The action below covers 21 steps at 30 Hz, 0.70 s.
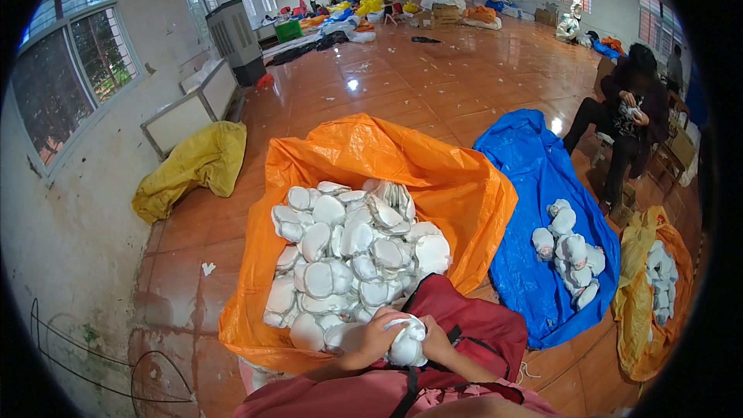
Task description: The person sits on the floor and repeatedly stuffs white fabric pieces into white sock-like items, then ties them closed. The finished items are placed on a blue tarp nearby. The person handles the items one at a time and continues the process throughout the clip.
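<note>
Holding a white rounded bundle (pixel 406 350) just off the near edge of an orange sheet (pixel 474 209), toward its right corner, in front of a maroon cloth (pixel 487 325). Pinching the bundle from the left with the left hand (pixel 381 333), and from the right with the right hand (pixel 436 342), each grip curled against it; cannot tell quite how the fingertips meet, partly hidden from this angle. Showing a heap of white pads (pixel 356 238) inside the orange sheet, from its near edge almost to the raised far edge. Lying just beyond its right edge, a blue sheet (pixel 518 263), with white bundles (pixel 575 250) clustered toward its own right edge. Seen farther right, a yellow-and-orange sack (pixel 633 302) holding greyish-white pieces (pixel 662 275), and, beyond the blue sheet's far right edge, a seated person (pixel 642 120). Lying left on the tiled floor (pixel 433 101), a yellow sack (pixel 197 162).
</note>
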Each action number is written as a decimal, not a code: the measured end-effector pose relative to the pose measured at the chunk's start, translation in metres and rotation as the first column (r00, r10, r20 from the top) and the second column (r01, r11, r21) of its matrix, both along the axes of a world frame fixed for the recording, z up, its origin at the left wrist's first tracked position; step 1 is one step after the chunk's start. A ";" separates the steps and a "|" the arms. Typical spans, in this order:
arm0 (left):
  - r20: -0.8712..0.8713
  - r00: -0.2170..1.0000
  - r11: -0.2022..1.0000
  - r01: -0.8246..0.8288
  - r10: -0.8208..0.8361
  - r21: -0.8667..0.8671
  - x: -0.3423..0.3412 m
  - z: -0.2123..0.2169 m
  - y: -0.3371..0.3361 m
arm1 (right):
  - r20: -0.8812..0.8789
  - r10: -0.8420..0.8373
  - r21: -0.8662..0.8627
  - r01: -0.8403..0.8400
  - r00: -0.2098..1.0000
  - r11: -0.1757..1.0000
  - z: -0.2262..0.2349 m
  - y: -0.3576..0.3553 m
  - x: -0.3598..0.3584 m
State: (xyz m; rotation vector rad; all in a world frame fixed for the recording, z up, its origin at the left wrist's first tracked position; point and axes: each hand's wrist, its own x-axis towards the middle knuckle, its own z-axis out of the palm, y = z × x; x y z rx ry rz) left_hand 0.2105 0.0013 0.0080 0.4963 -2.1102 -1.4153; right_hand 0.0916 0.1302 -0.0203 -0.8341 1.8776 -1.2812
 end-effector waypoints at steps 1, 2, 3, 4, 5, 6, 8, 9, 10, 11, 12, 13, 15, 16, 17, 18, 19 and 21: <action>0.007 1.000 1.000 -0.003 0.003 -0.006 0.000 0.004 0.001 | 0.012 -0.005 -0.027 0.005 1.000 1.000 -0.003 0.001 0.001; 0.015 1.000 1.000 -0.006 0.006 -0.013 0.000 0.009 0.002 | 0.024 -0.009 -0.054 0.010 1.000 0.998 -0.005 0.002 0.002; 0.023 1.000 1.000 -0.011 0.011 -0.017 0.000 0.012 0.003 | 0.030 -0.017 -0.082 0.019 0.999 0.996 -0.004 0.003 0.003; 0.009 1.000 1.000 -0.011 0.012 -0.019 0.001 0.010 0.004 | 0.036 -0.025 -0.110 0.029 0.999 0.993 -0.003 0.004 0.004; -0.005 1.000 1.000 -0.012 0.012 -0.020 0.000 0.008 0.004 | 0.043 -0.033 -0.138 0.039 0.999 0.990 -0.001 0.004 0.005; -0.023 1.000 1.000 -0.011 0.011 -0.024 -0.001 0.006 0.003 | 0.045 -0.032 -0.137 0.038 0.998 0.990 0.000 0.004 0.005; -0.033 0.999 1.000 -0.024 0.024 -0.020 0.000 0.003 0.004 | 0.050 -0.029 -0.135 0.036 0.998 0.990 0.003 0.004 0.005; -0.038 0.999 0.999 -0.032 0.031 -0.020 0.001 0.001 0.004 | 0.045 -0.018 -0.118 0.023 0.999 0.993 0.005 0.004 0.006; -0.030 0.999 0.999 -0.035 0.034 -0.020 0.003 -0.001 0.004 | 0.040 -0.006 -0.100 0.010 0.999 0.995 0.008 0.003 0.006; -0.021 0.999 0.999 -0.039 0.038 -0.020 0.004 -0.004 0.003 | 0.035 0.006 -0.082 -0.003 0.999 0.997 0.009 0.003 0.006; -0.013 0.999 0.999 -0.042 0.042 -0.016 0.004 -0.004 0.004 | 0.031 0.006 -0.087 -0.003 1.000 0.996 0.007 0.003 0.006; -0.011 0.999 0.999 -0.036 0.036 -0.017 0.004 -0.004 0.004 | 0.027 0.006 -0.091 -0.004 1.000 0.996 0.002 0.003 0.006; -0.007 1.000 0.999 -0.026 0.026 -0.022 0.003 -0.002 0.003 | 0.004 0.012 -0.067 -0.012 1.000 0.998 -0.004 0.004 0.006; 0.002 0.999 0.999 -0.039 0.039 -0.013 0.004 -0.003 0.004 | -0.015 0.018 -0.037 -0.018 1.000 0.999 -0.006 0.004 0.006; 0.011 0.999 0.999 -0.052 0.052 -0.004 0.005 -0.006 0.006 | -0.034 0.023 -0.008 -0.023 0.999 1.000 -0.007 0.004 0.005; 0.022 0.998 0.998 -0.064 0.064 0.004 0.006 -0.006 0.007 | -0.028 0.026 -0.016 -0.027 0.999 1.000 -0.005 0.004 0.006; 0.016 0.998 0.998 -0.055 0.055 -0.004 0.006 -0.006 0.007 | -0.023 0.029 -0.024 -0.030 0.999 0.999 -0.002 0.004 0.007; 0.003 0.999 0.999 -0.037 0.037 -0.017 0.008 -0.004 0.006 | -0.017 0.029 -0.032 -0.030 0.999 0.999 0.004 0.004 0.010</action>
